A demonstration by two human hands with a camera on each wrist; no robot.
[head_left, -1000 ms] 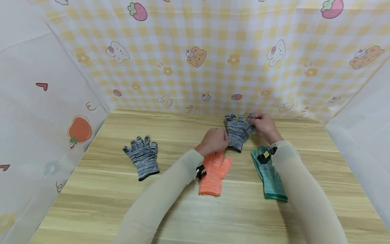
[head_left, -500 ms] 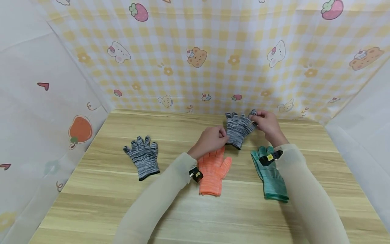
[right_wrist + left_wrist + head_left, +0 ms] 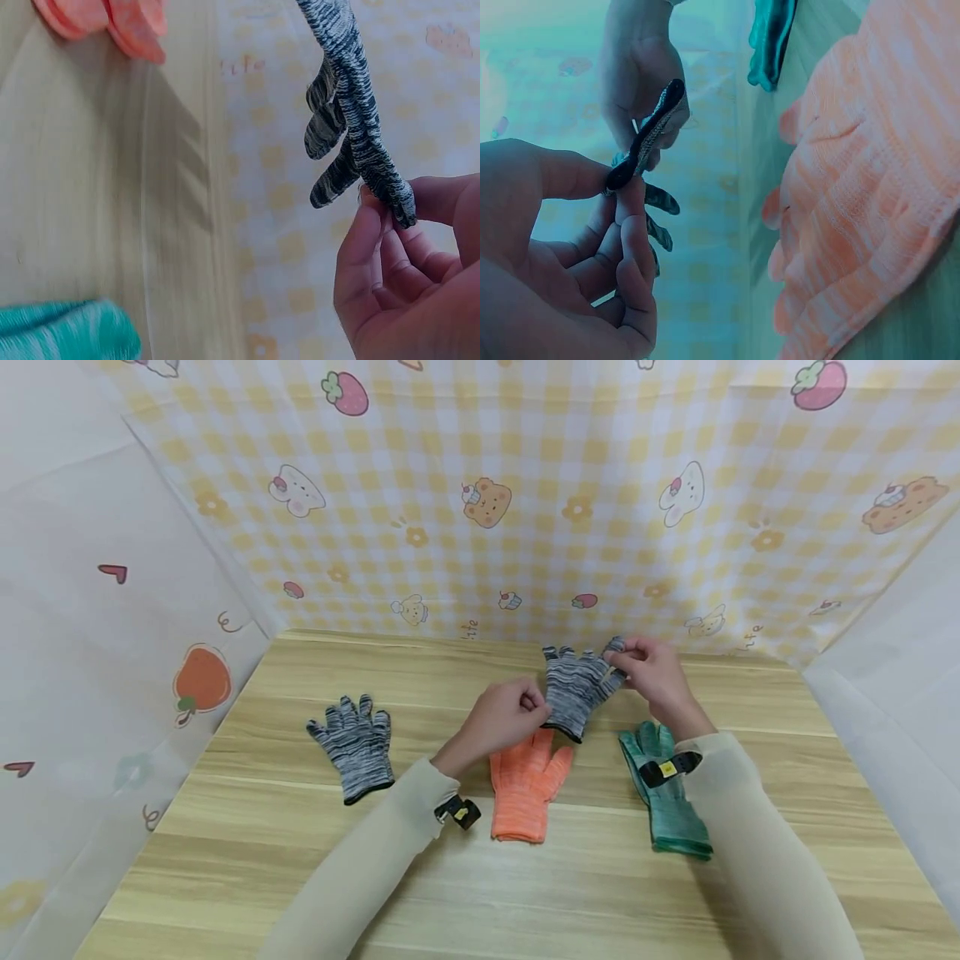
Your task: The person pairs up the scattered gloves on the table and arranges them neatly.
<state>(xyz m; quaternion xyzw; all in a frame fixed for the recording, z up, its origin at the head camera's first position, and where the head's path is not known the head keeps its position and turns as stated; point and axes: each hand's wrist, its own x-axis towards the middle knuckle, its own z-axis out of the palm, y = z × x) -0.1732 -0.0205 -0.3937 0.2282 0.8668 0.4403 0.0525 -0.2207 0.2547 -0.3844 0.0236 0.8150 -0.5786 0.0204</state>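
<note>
A grey-and-black marled knit glove [image 3: 573,689] is stretched between both hands, raised off the tabletop in the right wrist view. My left hand [image 3: 506,717] pinches the corner of its black-edged cuff between thumb and forefinger, as the left wrist view shows up close. On the other side, my right hand [image 3: 658,678] pinches a fingertip of the same glove [image 3: 360,112] with thumb and fingers. Below the left hand lies an orange glove [image 3: 521,797], its upper left part covered by that hand. A green glove pair [image 3: 671,810] lies under the right forearm, partly hidden by it.
Another grey marled glove [image 3: 356,752] lies flat at the left, fingers pointing away. The wood-grain table [image 3: 442,885] ends at a yellow checked cloth [image 3: 420,468] hanging behind it. White cloth walls [image 3: 67,635] stand at either side.
The held grey glove has shifted a little left and nearer, its cuff moving with the left hand. The right hand rose slightly, then came back. Both hands have kept their pinch on it.
</note>
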